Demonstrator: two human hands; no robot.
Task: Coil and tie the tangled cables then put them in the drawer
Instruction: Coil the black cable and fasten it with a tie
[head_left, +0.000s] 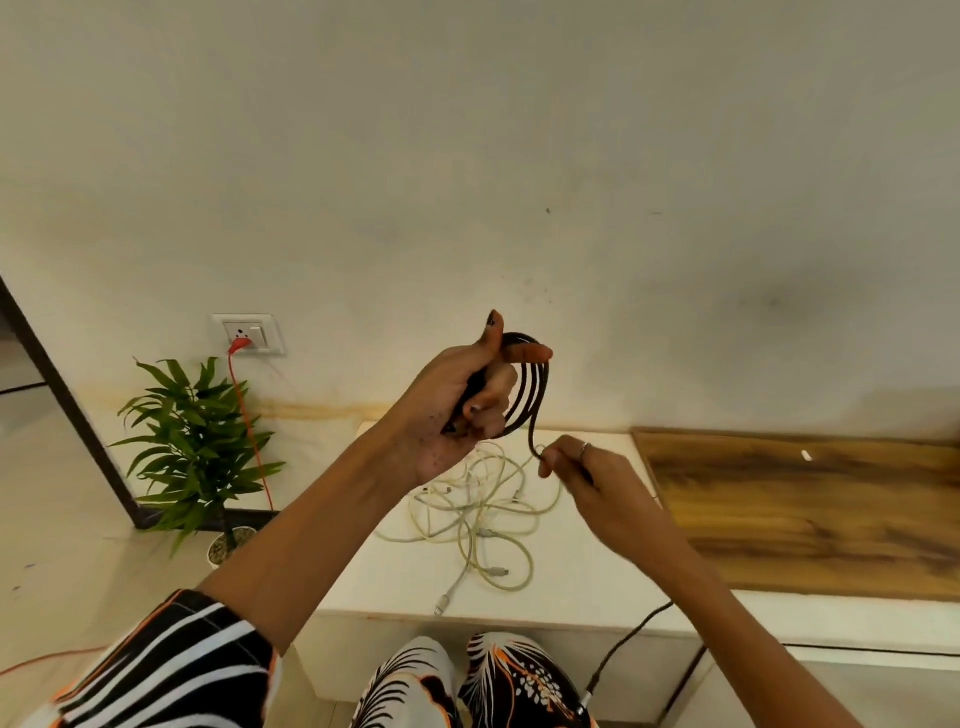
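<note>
My left hand (457, 410) is raised above the white cabinet top (582, 551) and grips a black cable (530, 395) wound in several loops around its fingers. A strand of that cable runs down to my right hand (587, 478), which pinches it just below the coil. The loose tail hangs past my right arm and ends in a plug (589, 693) near my knees. A tangle of white cables (478, 509) lies on the cabinet top under both hands. No drawer is visible as such.
A wooden board (810, 509) covers the surface to the right. A potted plant (202, 457) stands on the floor at the left. An orange cord (247, 410) hangs from the wall socket (249, 333). The wall is close behind the cabinet.
</note>
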